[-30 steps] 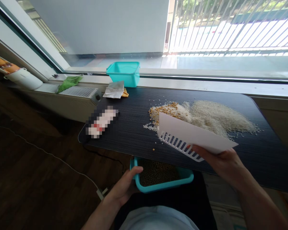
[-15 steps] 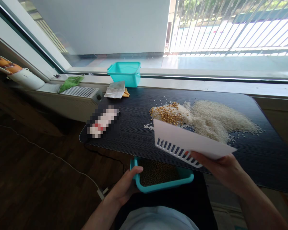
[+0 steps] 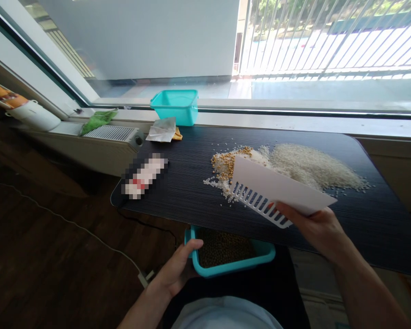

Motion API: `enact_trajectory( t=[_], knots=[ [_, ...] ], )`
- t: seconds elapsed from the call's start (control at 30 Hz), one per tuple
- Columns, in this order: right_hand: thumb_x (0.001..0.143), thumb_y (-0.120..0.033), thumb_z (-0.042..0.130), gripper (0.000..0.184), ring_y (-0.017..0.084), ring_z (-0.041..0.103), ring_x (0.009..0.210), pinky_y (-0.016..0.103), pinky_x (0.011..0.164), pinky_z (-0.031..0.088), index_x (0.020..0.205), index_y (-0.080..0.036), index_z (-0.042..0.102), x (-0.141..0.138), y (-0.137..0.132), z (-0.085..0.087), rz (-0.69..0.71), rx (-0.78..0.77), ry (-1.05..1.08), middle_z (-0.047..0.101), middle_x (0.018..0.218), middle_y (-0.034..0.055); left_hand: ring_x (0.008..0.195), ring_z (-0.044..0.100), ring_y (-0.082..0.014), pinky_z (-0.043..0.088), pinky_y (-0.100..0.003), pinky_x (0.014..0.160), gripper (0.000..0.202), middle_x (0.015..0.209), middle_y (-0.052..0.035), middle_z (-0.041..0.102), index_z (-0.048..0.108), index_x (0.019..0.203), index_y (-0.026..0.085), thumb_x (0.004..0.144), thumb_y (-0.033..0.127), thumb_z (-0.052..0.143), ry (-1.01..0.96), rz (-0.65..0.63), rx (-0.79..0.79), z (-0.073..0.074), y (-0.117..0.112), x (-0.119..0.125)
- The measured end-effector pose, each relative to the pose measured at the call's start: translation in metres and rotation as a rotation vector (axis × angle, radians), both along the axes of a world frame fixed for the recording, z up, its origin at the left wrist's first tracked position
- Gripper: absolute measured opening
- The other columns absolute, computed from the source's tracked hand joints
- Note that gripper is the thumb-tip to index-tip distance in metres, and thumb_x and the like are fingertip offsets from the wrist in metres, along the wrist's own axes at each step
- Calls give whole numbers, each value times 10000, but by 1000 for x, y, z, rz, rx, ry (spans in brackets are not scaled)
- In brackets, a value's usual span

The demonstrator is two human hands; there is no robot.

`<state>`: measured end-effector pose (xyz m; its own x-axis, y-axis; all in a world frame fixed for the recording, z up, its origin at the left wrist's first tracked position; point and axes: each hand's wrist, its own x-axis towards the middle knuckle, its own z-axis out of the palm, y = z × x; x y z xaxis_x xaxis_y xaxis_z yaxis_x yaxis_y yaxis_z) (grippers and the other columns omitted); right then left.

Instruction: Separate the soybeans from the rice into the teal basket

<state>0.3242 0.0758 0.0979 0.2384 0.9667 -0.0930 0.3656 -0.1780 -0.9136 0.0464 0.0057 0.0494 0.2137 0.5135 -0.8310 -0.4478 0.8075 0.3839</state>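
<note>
My left hand [image 3: 182, 265] grips the left rim of a turquoise plastic bin [image 3: 238, 267] below the table's front edge. Small brownish round grains, like peas or beans [image 3: 222, 249], fill its bottom. In my right hand [image 3: 318, 228] is a white slotted plastic scoop [image 3: 277, 183], held tilted over the table with its slots toward me. Behind the scoop lies a heap of white rice [image 3: 315, 164] with yellow-tan peas [image 3: 222, 163] on its left part. The scoop hides some of the heap, and whether it touches the rice I cannot tell.
A second turquoise bin [image 3: 180, 107] stands by the window at the dark table's [image 3: 185, 183] back edge. Near it lies a crumpled grey-and-yellow packet [image 3: 161, 130]. A blurred-out object [image 3: 145, 176] rests at the table's left end. A green cloth [image 3: 98, 122] hangs on the radiator [image 3: 113, 132].
My right hand has raised the scoop slightly, and its far left end has shifted right, uncovering scattered rice at the heap's front left. My left hand keeps its grip on the bin.
</note>
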Motion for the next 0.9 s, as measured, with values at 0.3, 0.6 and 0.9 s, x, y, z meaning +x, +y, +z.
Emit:
enact_trajectory(
  t=[0.3,0.6,0.9],
  knots=[
    [640,-414,731,260,253,692,768,334,670,566,768,-188,740,-6,16,1,63,50,1,745,782,29,972,644,-248,519,-337,813,416,991,-105,703,580,1100,114,738,310,642,8,9,-4,-1,0,0],
    [622,-414,745,236,247,691,764,352,715,567,740,-209,733,1,6,4,54,46,9,745,785,21,929,658,-267,532,-365,778,448,977,-118,704,564,1133,111,737,307,640,9,-4,0,-2,0,-1],
    [611,-399,752,262,262,692,772,367,708,573,785,-204,743,-6,0,10,48,19,51,747,792,25,974,647,-251,522,-333,810,435,983,-110,708,568,1129,115,740,296,638,-5,9,-7,-2,0,0]
  ],
)
